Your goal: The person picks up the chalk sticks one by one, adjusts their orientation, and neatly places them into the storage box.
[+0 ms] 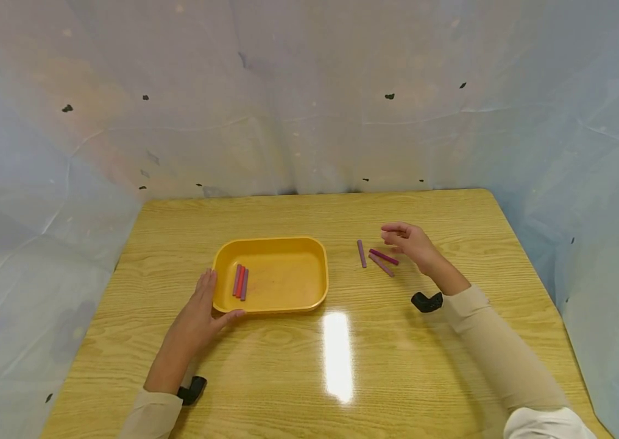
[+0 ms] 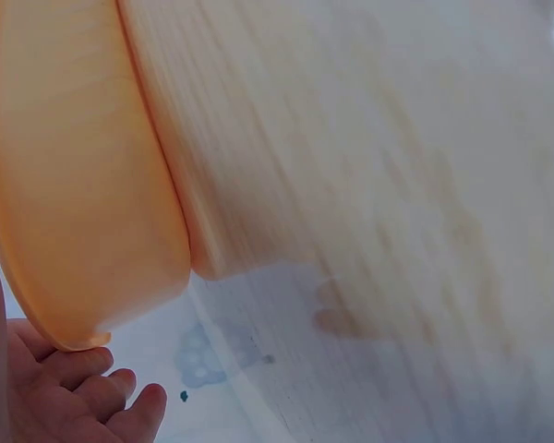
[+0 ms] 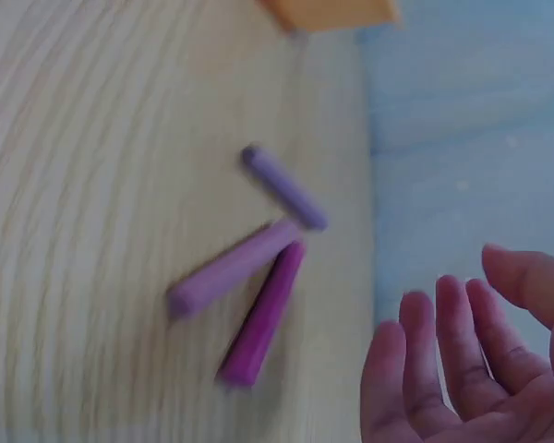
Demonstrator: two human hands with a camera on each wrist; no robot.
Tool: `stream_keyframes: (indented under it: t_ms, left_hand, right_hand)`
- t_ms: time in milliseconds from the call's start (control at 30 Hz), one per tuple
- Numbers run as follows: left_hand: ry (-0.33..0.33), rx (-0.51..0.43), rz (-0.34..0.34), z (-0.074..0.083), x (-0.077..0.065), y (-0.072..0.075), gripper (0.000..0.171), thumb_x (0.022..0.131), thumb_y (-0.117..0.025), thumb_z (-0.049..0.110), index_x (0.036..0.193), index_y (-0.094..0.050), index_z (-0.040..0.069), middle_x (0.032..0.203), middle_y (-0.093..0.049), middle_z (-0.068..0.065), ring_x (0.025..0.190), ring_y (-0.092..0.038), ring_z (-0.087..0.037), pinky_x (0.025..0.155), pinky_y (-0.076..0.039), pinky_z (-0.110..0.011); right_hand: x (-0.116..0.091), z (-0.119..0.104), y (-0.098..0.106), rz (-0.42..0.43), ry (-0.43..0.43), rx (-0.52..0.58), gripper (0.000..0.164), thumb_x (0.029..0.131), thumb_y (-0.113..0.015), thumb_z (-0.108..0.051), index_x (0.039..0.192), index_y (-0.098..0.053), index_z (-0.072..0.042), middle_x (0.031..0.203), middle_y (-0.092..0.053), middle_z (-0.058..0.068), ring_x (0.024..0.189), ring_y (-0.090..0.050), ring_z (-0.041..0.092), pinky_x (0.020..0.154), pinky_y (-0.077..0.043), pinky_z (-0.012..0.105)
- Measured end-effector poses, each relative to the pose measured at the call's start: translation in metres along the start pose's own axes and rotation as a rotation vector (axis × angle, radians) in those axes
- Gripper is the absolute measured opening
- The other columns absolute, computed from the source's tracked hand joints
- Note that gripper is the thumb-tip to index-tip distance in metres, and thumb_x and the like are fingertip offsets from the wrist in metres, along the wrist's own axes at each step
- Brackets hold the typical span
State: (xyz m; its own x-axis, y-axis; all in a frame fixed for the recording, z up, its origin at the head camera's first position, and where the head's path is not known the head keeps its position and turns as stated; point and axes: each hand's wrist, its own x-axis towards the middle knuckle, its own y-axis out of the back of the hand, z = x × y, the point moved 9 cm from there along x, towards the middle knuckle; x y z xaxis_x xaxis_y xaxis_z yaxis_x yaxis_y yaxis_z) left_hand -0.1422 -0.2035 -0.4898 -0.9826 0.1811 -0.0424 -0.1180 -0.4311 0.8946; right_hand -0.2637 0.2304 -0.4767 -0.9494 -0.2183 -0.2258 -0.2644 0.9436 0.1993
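A yellow tray (image 1: 287,308) stands on the table, with three crayon-like sticks lying side by side at its left end, a red stick (image 1: 240,282) between two purple ones. My left hand (image 1: 198,317) rests against the tray's front left corner, fingers along the left rim and thumb at the front edge. In the left wrist view, fingertips (image 2: 92,369) touch the rim. To the right of the tray lie a purple stick (image 1: 361,253), a mauve stick (image 1: 381,264) and a magenta stick (image 1: 384,256). Above and beside them, my right hand (image 1: 410,244) hovers with loosely bent fingers, holding nothing.
The wood-grain table (image 1: 265,378) has a bright reflection in front of the tray. Pale plastic sheeting (image 1: 309,110) hangs behind it and along both sides. A black device sits at each wrist, and the tray's raised walls surround the sticks inside.
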Motion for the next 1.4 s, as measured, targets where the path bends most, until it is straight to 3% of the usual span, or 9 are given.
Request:
stream_keyframes:
  t_ms: [200,433,633,900,1100,1400]
  left_hand:
    - [0.005,0.000,-0.005,0.000,0.000,0.000,0.111,0.077,-0.055,0.070,0.149,0.002,0.008,0.155,0.005,-0.010,0.141,-0.003,-0.029,0.105,-0.023,-0.056]
    - [0.005,-0.002,-0.003,0.000,0.001,0.001,0.110,0.077,-0.055,0.070,0.150,0.003,0.010,0.155,0.000,-0.013,0.141,-0.003,-0.028,0.105,-0.023,-0.055]
    - [0.005,-0.004,-0.006,0.000,0.001,0.001,0.111,0.077,-0.054,0.070,0.149,0.003,0.010,0.155,0.001,-0.013,0.141,-0.003,-0.028,0.105,-0.023,-0.056]
    - [0.014,-0.005,-0.014,-0.001,0.001,0.000,0.111,0.076,-0.055,0.070,0.149,0.005,0.011,0.155,0.001,-0.013,0.141,-0.003,-0.028,0.105,-0.022,-0.056]
    - [0.014,-0.006,-0.011,0.000,0.001,0.001,0.112,0.076,-0.054,0.071,0.149,0.003,0.009,0.155,0.000,-0.014,0.140,-0.005,-0.029,0.104,-0.023,-0.056]
    - [0.009,-0.012,-0.008,-0.001,0.000,-0.001,0.111,0.077,-0.055,0.069,0.150,0.003,0.009,0.155,0.001,-0.014,0.141,-0.004,-0.028,0.105,-0.023,-0.056]
  right_hand:
    - [0.001,0.000,0.005,0.077,0.109,-0.401,0.036,0.094,-0.057,-0.021,0.123,-0.055,0.002,0.112,-0.060,0.017,0.102,-0.055,0.032,0.081,-0.049,0.044]
    - [0.002,0.005,-0.003,0.044,0.129,-0.589,0.029,0.093,-0.058,-0.015,0.117,-0.060,0.001,0.113,-0.060,0.017,0.099,-0.057,0.031,0.077,-0.051,0.043]
    - [0.006,0.017,-0.009,0.004,0.126,-0.635,0.028,0.092,-0.060,-0.019,0.113,-0.062,0.000,0.105,-0.063,0.014,0.092,-0.060,0.027,0.077,-0.051,0.042]
    - [0.007,0.026,-0.013,-0.031,0.111,-0.647,0.028,0.093,-0.058,-0.019,0.111,-0.062,0.002,0.103,-0.064,0.013,0.096,-0.059,0.028,0.082,-0.049,0.044]
    - [0.006,0.026,-0.015,-0.041,0.141,-0.663,0.020,0.093,-0.058,-0.013,0.104,-0.065,0.001,0.097,-0.065,0.011,0.090,-0.059,0.027,0.079,-0.049,0.043]
    - [0.010,0.028,-0.017,-0.040,0.100,-0.652,0.017,0.092,-0.059,-0.015,0.100,-0.066,-0.001,0.089,-0.064,0.008,0.080,-0.058,0.021,0.070,-0.049,0.036]
